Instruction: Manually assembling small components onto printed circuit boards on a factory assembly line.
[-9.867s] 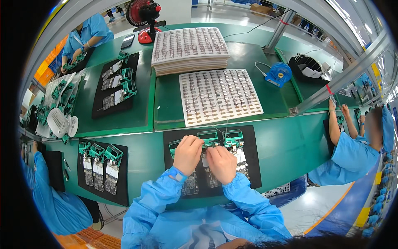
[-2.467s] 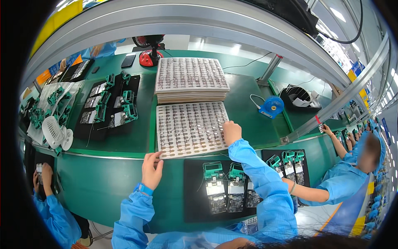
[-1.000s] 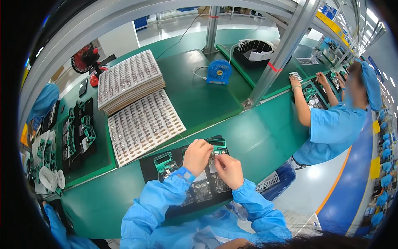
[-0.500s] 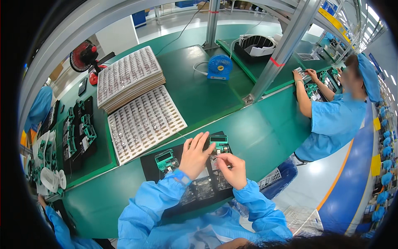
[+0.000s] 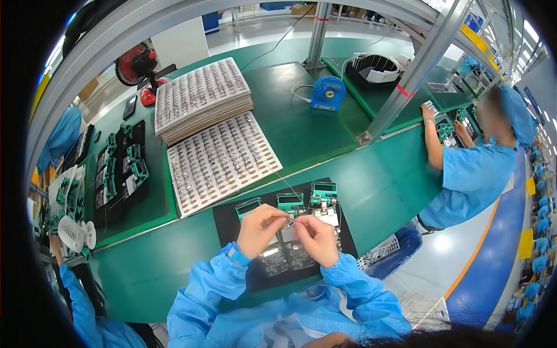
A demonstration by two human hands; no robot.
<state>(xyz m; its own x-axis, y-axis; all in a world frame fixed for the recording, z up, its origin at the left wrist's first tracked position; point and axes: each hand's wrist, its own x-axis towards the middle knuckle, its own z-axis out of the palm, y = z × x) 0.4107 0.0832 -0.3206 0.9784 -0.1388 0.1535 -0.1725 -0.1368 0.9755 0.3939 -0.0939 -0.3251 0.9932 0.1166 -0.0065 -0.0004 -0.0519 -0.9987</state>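
Observation:
My left hand (image 5: 261, 232) and my right hand (image 5: 319, 239) meet above a black mat (image 5: 225, 223), fingertips pinched together. Between them they grip a small shiny metallic piece (image 5: 291, 223), too small to make out fully. Under and beyond the hands lie several circuit boards (image 5: 272, 259) in rows. Green-framed modules (image 5: 290, 201) line the far ends of the boards, one (image 5: 324, 191) just beyond my right hand and another (image 5: 249, 207) beyond the left. Parts of the boards are hidden by my hands. A blue band (image 5: 238, 254) circles my left wrist.
Beyond the mat lies a white tray of small parts (image 5: 223, 165), beside stacked trays (image 5: 203, 98). A blue fan (image 5: 328, 93) and a red-black fan (image 5: 136, 65) stand farther back. More boards (image 5: 119, 171) lie left; a co-worker (image 5: 478, 168) works at right, near a metal post (image 5: 415, 75).
My left hand, earlier stretched over the boards, has drawn back and now pinches beside my right hand. The right hand has shifted slightly nearer. The whole view has swung, moving the scene rightward.

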